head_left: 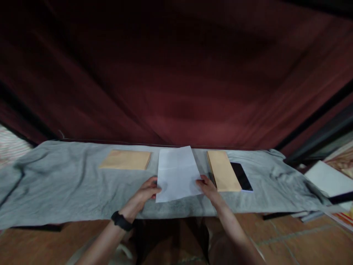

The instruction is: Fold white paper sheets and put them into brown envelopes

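A white sheet of paper [178, 171] is held between my two hands, over the middle of the cloth-covered table. My left hand [149, 188] pinches its lower left edge, thumb on top. On the opposite edge, my right hand [206, 184] grips the lower right side in the same way. Faint crease lines show on the paper. Just right of my right hand lies a stack of tan envelopes [224, 173], partly over a dark tablet-like slab [242, 176]. Left of the paper, another tan envelope or small pile [125, 159] lies flat.
A grey cloth [68, 184] covers the long table, with wrinkles on the left. Behind it hangs a dark red curtain [179, 92]. At far right is a white flat object [329, 178] among other items. Tiled floor [292, 239] shows below the front edge.
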`<state>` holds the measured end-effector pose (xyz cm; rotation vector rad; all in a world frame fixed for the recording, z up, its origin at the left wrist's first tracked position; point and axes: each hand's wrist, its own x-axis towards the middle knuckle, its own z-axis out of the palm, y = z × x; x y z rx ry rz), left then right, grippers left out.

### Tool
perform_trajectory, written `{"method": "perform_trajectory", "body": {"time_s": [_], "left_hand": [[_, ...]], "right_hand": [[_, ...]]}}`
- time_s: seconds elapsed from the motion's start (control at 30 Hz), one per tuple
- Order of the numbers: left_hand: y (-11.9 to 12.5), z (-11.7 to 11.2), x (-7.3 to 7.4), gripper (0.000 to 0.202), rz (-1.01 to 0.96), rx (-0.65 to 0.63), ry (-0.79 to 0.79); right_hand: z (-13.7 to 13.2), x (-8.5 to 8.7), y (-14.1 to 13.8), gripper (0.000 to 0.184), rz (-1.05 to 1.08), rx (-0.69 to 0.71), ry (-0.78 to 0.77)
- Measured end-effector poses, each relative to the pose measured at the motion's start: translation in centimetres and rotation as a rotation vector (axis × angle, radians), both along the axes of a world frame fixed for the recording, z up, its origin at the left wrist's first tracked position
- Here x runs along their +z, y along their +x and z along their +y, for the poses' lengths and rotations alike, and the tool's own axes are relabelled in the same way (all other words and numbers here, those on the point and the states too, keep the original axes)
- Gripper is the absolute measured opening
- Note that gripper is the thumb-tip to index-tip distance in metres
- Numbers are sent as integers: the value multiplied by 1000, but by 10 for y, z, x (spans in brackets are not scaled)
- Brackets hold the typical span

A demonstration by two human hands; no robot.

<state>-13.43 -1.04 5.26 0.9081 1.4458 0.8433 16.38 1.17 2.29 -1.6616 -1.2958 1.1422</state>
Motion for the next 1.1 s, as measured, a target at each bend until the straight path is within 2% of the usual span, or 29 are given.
{"method": "perform_trajectory", "body": {"time_s": [0.07,0.13,0.2,0.27,0.33,0.4,0.47,0.5,0.6,0.67,0.73,0.83,0.93,1.0,1.1], "left_hand": [[2,1,-4,57,10,-33,-4],[0,0,-5,59,19,-68,-10],[-5,-1,-7,60,35,-135,-17],[-11,-1,-10,57,108,-218,-14],[-14,1,-14,48,324,-238,27],[-9,7,-19,38,638,-170,139],[9,17,-23,38,884,-109,333],[22,23,-26,43,915,-143,468],[71,49,-36,52,959,-401,773],[98,70,-44,55,1026,-505,814],[112,92,-50,56,1116,-525,785],[104,118,-54,59,1218,-507,734],[76,129,-55,62,1277,-432,656],[56,125,-56,63,1298,-384,598],[30,104,-54,61,1276,-363,568]], "right_hand": [[5,-8,8,42,-224,-38,169],[9,-12,7,46,-391,-2,355],[12,-14,-1,46,-495,104,482],[13,-16,-14,48,-570,237,534],[12,-20,-26,52,-692,348,543],[10,-26,-36,54,-800,420,533],[8,-31,-41,54,-862,451,527],[7,-33,-43,54,-876,456,529],[7,-36,-45,52,-884,451,541],[7,-38,-45,50,-879,443,550],[7,-40,-45,49,-875,430,563],[7,-42,-43,51,-873,415,576],[7,-41,-37,54,-877,403,557],[9,-39,-30,55,-882,386,527],[12,-32,-15,51,-866,410,494]]}}
